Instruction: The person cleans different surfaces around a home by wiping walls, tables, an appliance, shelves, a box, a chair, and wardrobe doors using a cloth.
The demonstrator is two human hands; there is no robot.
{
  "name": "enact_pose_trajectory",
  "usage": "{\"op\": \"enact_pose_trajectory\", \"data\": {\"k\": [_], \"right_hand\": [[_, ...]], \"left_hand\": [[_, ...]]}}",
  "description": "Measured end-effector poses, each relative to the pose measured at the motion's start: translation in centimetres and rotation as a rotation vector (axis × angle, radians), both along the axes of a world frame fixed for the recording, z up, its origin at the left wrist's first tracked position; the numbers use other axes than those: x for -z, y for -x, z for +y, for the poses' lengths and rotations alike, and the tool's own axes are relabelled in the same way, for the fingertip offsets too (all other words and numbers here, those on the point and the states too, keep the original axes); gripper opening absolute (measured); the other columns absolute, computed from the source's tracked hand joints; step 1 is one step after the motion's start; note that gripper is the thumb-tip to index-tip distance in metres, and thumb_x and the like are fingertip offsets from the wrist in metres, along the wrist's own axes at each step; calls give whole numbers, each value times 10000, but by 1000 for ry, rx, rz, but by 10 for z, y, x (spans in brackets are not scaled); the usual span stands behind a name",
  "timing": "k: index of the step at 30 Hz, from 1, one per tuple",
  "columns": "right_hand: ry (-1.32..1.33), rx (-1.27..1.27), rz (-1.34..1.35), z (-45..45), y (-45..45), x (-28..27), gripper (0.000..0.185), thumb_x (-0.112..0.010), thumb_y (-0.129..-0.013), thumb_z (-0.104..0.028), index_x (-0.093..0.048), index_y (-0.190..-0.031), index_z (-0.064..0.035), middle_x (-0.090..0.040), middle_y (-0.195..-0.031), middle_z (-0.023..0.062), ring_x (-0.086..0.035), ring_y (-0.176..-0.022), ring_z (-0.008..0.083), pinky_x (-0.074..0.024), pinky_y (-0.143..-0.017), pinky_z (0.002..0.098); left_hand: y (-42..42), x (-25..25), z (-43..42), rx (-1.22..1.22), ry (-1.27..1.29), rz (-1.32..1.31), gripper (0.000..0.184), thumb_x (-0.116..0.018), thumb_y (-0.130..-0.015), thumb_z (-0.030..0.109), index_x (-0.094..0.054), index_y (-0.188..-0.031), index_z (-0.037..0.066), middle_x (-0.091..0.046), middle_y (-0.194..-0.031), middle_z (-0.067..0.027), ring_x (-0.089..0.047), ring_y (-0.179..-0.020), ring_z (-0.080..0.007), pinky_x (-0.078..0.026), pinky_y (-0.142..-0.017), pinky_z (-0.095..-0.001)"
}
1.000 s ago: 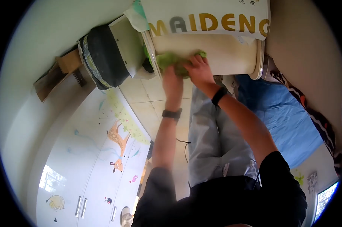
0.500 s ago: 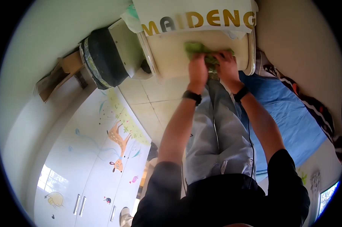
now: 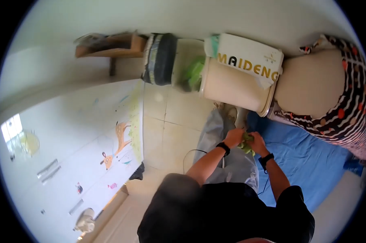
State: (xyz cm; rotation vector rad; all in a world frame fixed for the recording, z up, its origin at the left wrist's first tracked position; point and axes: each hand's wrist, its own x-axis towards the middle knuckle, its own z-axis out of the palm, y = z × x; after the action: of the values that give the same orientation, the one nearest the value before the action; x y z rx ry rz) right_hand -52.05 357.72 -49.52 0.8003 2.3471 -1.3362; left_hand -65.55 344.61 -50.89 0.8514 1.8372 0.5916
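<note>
A crumpled green cloth (image 3: pixel 246 144) is gripped between both hands, low in front of my body and above my grey trousers. My left hand (image 3: pixel 234 138) has its fingers closed at the left side of the cloth. From the other side my right hand (image 3: pixel 256 143) pinches it, fingers bent. Part of the cloth hangs below the hands. Another bright green item (image 3: pixel 195 74), blurred, shows beside the pale box (image 3: pixel 182 56) left of the beige-topped stand; its kind cannot be made out.
A white MAIDENG bag (image 3: pixel 247 54) lies on the beige-topped stand (image 3: pixel 231 87). A blue bed sheet (image 3: pixel 300 150) is to my right, with patterned fabric (image 3: pixel 345 117) beyond. A white cabinet (image 3: pixel 77 141) with animal pictures lines the left. A thin cable runs near my left arm.
Both hands have drawn back from over the beige surface toward my body, still with green cloth. A blurred green item now shows by the pale box. The view has shifted and turned.
</note>
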Motion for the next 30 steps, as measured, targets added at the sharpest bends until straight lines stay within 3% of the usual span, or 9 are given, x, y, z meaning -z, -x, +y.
{"op": "enact_pose_trajectory", "data": {"k": [6, 12, 15, 21, 25, 28, 30], "right_hand": [[44, -185, 65, -46, 52, -71, 339, -728, -758, -204, -632, -1045, -50, -608, -1026, 174, -591, -984, 367, -480, -845, 417], [57, -332, 272, -101, 141, -136, 355, -738, -759, -160, -619, -1068, -32, -600, -1012, 170, -594, -961, 351, -484, -837, 388], [58, -373, 296, -142, 188, -176, 391, -739, -758, -143, -605, -1109, -36, -600, -1043, 165, -595, -981, 339, -483, -850, 377], [25, -612, 473, -258, 292, -225, 446, -752, -737, -91, -583, -1146, -30, -588, -1049, 163, -583, -985, 338, -469, -864, 379], [87, -785, 593, -345, 362, -253, 416, -728, -748, -50, -571, -1131, -18, -574, -1056, 162, -567, -1007, 342, -461, -863, 391], [165, -881, 638, -411, 402, -284, 427, -726, -746, -43, -574, -1144, -26, -572, -1076, 159, -564, -1021, 340, -460, -880, 387], [235, -947, 658, -445, 429, -305, 453, -728, -742, -36, -574, -1168, -31, -571, -1111, 158, -562, -1044, 337, -458, -898, 381]], "left_hand": [[49, -109, -68, -39, 10, 85, 271, -704, -760, 258, -645, -969, 96, -653, -934, -159, -615, -916, -369, -492, -762, -463], [104, -154, -154, -222, -214, 257, 302, -711, -759, 253, -647, -1016, 108, -618, -974, -134, -591, -944, -347, -477, -802, -441], [139, -184, -203, -299, -347, 384, 260, -711, -752, 258, -634, -950, 109, -594, -902, -107, -601, -873, -336, -488, -742, -440], [209, -230, -329, -423, -359, 519, 281, -733, -735, 244, -646, -967, 112, -600, -918, -97, -602, -886, -317, -493, -746, -429], [237, -277, -428, -700, -420, 551, 295, -730, -742, 208, -655, -1020, 147, -612, -957, -72, -612, -924, -295, -507, -762, -408], [250, -313, -490, -791, -225, 635, 373, -700, -785, 215, -640, -1149, 163, -649, -1052, -92, -612, -986, -312, -501, -823, -381], [258, -340, -523, -880, -224, 726, 369, -690, -783, 181, -629, -1147, 159, -635, -1030, -87, -616, -954, -309, -510, -779, -393]]}}
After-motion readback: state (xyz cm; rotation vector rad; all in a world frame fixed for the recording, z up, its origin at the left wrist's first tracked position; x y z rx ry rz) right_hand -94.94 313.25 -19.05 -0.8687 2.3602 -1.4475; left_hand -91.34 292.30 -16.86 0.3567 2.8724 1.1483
